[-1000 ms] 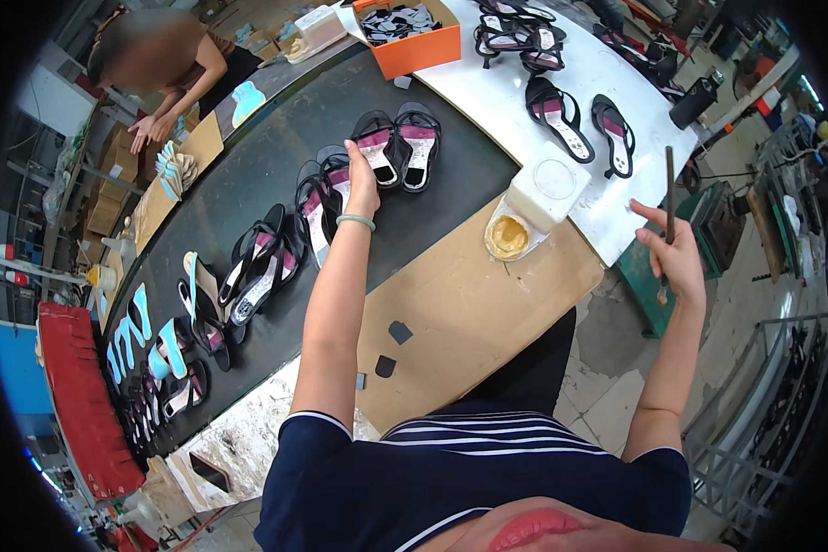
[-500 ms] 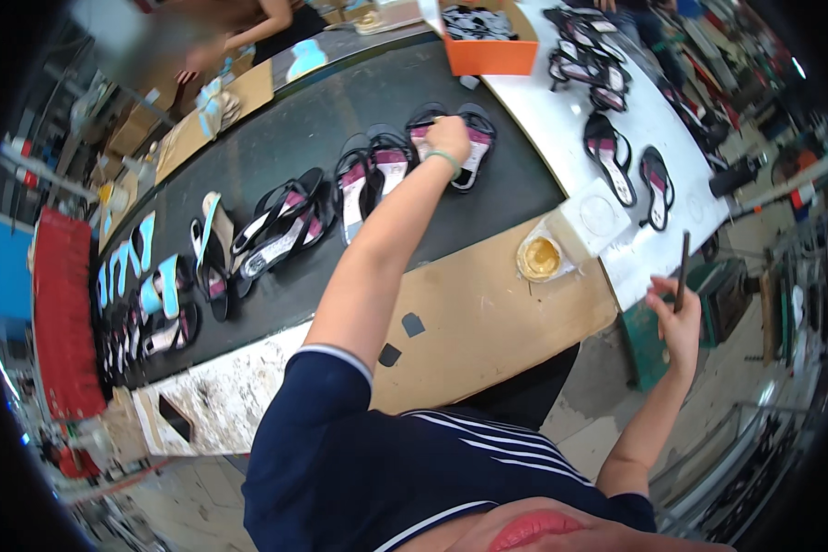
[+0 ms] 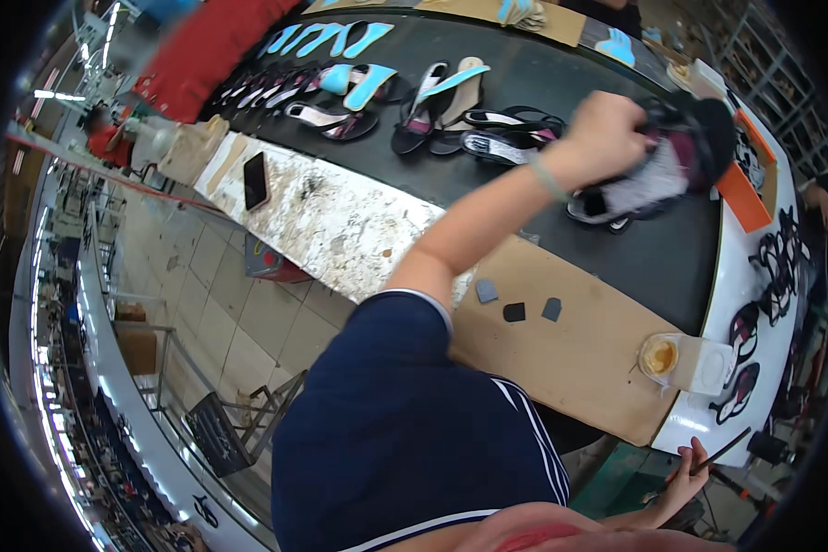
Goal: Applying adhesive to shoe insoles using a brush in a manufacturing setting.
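Over the right part of the dark work surface (image 3: 414, 175), my left hand (image 3: 605, 138) is closed on a black-strapped sandal (image 3: 658, 179) with a pale and purple insole. Motion smears it, and I cannot tell if a second sandal is in the grip. Beneath it, part of another shoe shows at the surface. My right hand (image 3: 685, 477) is low at the right, beyond the table edge, with its fingers round a thin dark stick (image 3: 729, 448); the tool's tip is too small to identify. Nearby on brown cardboard (image 3: 570, 354) stands a tub of yellowish paste (image 3: 659, 357).
More sandals (image 3: 331, 120) stand along the dark surface to the left, some with light-blue pieces. Small dark patches (image 3: 514, 312) lie on the cardboard. A phone (image 3: 256, 180) rests on the stained white board (image 3: 313, 216). An orange box (image 3: 743, 198) and black sandals (image 3: 743, 331) are at the right.
The view has swung left. My left hand has gone from reaching down among the sandals to holding one up, blurred. The stick stays in my right hand.
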A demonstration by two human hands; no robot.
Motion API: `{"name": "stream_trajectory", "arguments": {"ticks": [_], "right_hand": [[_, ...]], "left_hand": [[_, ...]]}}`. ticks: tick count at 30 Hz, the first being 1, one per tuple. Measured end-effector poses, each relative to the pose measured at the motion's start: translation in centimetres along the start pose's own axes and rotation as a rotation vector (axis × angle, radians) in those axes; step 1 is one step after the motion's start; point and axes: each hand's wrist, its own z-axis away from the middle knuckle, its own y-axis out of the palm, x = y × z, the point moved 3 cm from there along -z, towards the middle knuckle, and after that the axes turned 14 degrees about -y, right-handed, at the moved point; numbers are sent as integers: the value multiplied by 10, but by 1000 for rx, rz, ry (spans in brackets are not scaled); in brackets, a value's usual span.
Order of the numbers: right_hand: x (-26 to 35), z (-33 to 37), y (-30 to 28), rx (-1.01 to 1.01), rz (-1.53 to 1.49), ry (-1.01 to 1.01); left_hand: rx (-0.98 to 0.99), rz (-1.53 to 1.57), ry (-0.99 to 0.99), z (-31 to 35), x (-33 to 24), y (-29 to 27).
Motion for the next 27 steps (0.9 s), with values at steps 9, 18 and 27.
{"name": "stream_trajectory", "arguments": {"ticks": [9,18,27], "right_hand": [[5,-1,21,-61,4,30],[65,-39,27,-43,27,-10],[19,-95,-54,-35,170,131]], "left_hand": [[-98,-868,-357,120,225,-279],[-68,-1065,-824,215,369,-398],[187,-139,-167,53,112,-164]]}}
